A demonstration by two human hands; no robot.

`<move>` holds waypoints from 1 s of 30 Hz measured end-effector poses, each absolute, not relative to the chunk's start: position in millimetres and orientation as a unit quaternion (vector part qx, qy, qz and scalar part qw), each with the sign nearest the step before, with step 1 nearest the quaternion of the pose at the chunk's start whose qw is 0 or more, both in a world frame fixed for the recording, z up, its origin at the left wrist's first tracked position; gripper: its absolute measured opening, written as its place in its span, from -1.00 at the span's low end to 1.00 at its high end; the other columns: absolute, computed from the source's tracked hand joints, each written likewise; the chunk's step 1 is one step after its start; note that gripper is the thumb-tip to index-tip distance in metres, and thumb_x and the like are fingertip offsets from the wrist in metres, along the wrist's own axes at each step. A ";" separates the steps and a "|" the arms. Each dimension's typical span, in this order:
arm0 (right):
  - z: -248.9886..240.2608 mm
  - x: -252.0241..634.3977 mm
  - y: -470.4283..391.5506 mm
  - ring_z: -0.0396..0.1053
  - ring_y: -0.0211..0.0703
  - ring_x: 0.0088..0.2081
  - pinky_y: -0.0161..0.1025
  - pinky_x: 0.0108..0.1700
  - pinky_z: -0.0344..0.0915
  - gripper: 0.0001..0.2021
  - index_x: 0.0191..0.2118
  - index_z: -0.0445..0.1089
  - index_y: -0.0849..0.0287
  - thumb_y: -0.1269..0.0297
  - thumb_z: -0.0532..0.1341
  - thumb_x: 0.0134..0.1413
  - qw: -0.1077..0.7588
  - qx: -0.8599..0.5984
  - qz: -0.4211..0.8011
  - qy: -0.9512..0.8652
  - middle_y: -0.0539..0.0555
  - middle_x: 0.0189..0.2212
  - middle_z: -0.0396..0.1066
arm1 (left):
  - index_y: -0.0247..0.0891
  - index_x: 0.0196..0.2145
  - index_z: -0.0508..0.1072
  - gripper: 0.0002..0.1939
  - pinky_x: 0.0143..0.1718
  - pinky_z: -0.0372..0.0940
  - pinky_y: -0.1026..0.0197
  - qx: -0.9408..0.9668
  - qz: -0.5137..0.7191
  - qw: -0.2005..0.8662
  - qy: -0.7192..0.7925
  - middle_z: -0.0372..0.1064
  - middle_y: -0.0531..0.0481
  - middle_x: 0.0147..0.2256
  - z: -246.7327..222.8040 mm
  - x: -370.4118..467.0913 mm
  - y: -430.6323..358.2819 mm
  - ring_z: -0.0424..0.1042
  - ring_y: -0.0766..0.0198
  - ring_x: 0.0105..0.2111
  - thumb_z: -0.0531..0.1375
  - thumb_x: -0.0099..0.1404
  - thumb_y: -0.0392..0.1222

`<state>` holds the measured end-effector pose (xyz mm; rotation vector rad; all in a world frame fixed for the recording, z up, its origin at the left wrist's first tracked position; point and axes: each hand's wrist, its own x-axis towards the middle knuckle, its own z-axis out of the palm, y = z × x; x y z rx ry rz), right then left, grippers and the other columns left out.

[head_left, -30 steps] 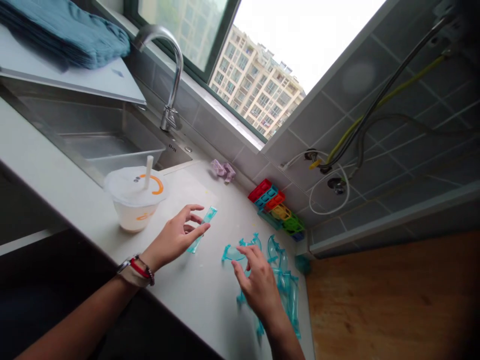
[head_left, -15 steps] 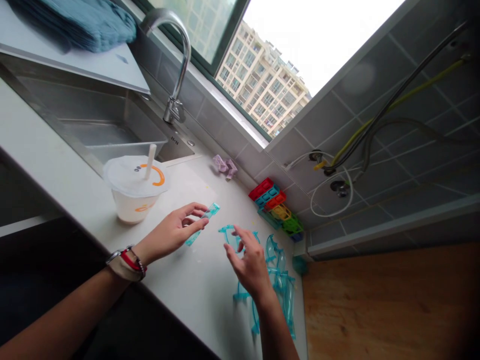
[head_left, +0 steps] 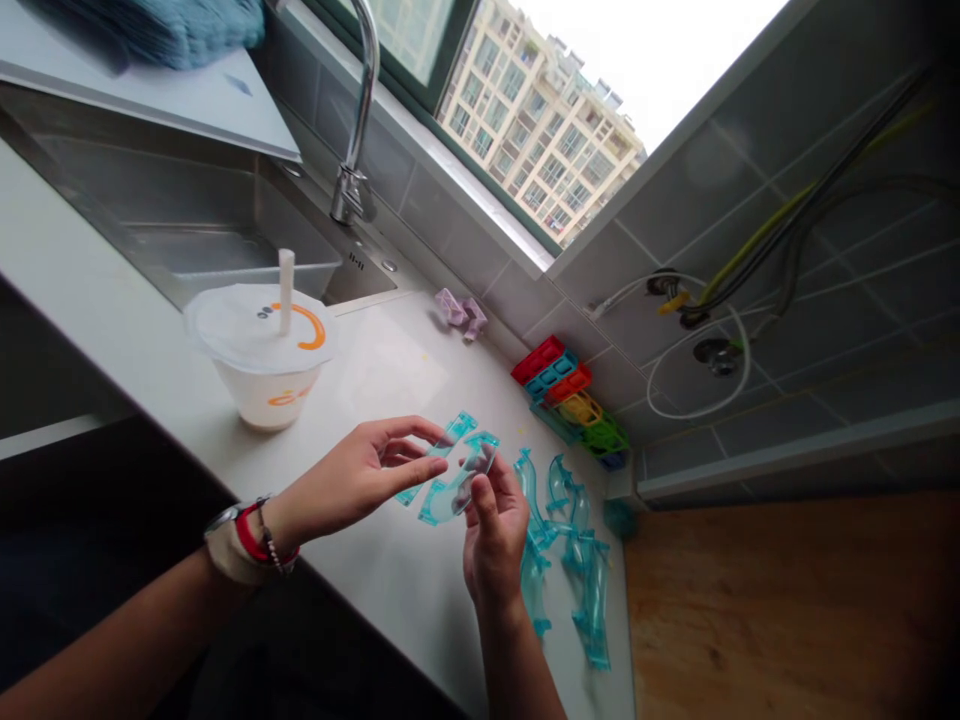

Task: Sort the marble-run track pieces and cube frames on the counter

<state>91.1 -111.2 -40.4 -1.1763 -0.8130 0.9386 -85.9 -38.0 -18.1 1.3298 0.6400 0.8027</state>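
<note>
My right hand (head_left: 495,530) grips a curved clear teal plastic piece (head_left: 455,488) between thumb and fingers, above the white counter. Close on its left, my left hand (head_left: 390,462) is closed on a straight teal piece (head_left: 459,428), whose ends show past the fingers. The two pieces are side by side; whether they touch is hard to tell. Several more teal pieces (head_left: 595,600) lie on the counter to the right of my right hand.
A lidded cup with a straw (head_left: 262,345) stands left on the counter (head_left: 375,350). Behind are a sink (head_left: 195,215), a faucet (head_left: 356,130) and small lilac pieces (head_left: 461,313). Coloured blocks (head_left: 562,385) line the tiled wall. The counter's front edge runs below my left wrist.
My right hand has picked up the curved piece and brought it beside the straight one. My left hand has shifted slightly right with its piece. The view has also shifted slightly.
</note>
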 end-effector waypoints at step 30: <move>-44.1 95.6 -105.8 0.45 -0.23 -0.30 -0.31 -0.34 0.33 -0.56 0.02 0.39 0.09 -0.02 0.37 0.12 0.689 -0.521 0.412 -0.290 0.10 -0.12 0.50 | -0.11 0.22 0.28 -0.23 0.14 0.39 -0.13 0.615 0.263 0.711 0.219 0.43 -0.16 0.08 -38.4 -86.5 -31.7 0.49 0.03 0.07 0.46 0.11 -0.12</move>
